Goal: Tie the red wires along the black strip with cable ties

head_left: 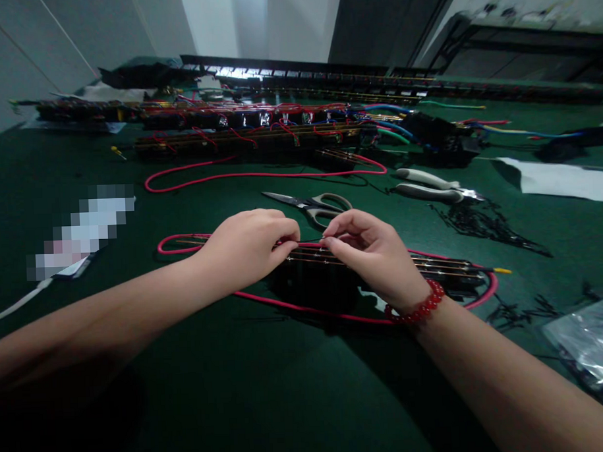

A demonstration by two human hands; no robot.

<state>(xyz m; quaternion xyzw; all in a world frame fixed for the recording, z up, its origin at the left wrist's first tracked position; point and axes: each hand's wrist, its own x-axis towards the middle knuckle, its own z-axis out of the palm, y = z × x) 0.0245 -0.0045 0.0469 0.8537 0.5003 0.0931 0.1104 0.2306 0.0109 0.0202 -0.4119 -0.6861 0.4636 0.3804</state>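
So the thin black strand (312, 239) is right in the middle of things, stretched across the short gap between the two pinches. The left hand (253, 244) has one end nipped between thumb and curled forefinger, and the right hand (374, 250) pinches the other end at its fingertips; its remaining fingers are loosely bent. Just under that grip sits a dark bar with brass-coloured rods (308, 282) running lengthwise, and a red cable (304, 307) loops around it, poking out past both hands. Can't really tell if the strand touches the cable there. Right wrist has a red bead bracelet (427, 307), btw. Just beyond the fingers are the scissors (307, 204), blades pointing left, handles near the right fingertips. Farther out and to the right of the grip there's a pair of grey-handled pliers (431, 185), with a heap of black scraps (479, 226) beside them. Well past all that, long wired bars (249, 141) lie across the green table (228, 400).
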